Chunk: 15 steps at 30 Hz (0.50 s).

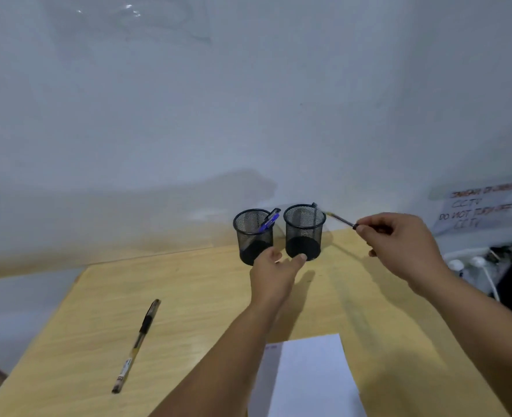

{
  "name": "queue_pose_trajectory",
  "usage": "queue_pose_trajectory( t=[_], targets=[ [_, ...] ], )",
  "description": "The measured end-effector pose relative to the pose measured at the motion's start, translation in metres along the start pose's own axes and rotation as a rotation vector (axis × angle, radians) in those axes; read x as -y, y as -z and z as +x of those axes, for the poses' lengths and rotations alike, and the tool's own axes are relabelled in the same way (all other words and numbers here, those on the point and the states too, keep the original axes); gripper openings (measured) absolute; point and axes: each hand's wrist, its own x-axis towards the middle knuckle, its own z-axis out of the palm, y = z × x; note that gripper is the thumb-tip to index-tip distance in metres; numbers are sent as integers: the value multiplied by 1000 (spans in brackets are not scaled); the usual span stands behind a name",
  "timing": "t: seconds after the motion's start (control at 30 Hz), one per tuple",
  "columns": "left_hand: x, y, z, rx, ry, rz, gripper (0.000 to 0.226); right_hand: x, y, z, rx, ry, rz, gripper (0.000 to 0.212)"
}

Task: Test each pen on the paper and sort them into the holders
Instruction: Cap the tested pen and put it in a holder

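Observation:
Two black mesh holders stand side by side at the table's far edge. The left holder (252,236) has a blue pen (269,221) leaning in it. The right holder (304,231) shows a dark pen tip at its far rim. My right hand (405,245) pinches one end of a thin dark pen (340,219), whose other end points at the right holder's rim. My left hand (274,273) reaches with spread fingers to the foot of both holders, holding nothing. A black pen (137,344) lies on the table at the left. The white paper (308,377) lies near me.
The wooden table (194,296) stands against a white wall. A taped paper notice (477,209) hangs on the wall at the right. White plugs and cables (474,266) sit off the table's right edge.

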Motion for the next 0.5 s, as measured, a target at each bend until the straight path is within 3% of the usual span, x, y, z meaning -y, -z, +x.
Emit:
queue_pose_trajectory(
  t=[0.23, 0.5],
  targets=[
    [-2, -35, 35, -46, -111, 266, 64, 8, -17, 63, 137, 224, -404, 14],
    [-1, -48, 55, -92, -93, 261, 48, 10, -55, 92, 300, 276, -467, 7]
  ],
)
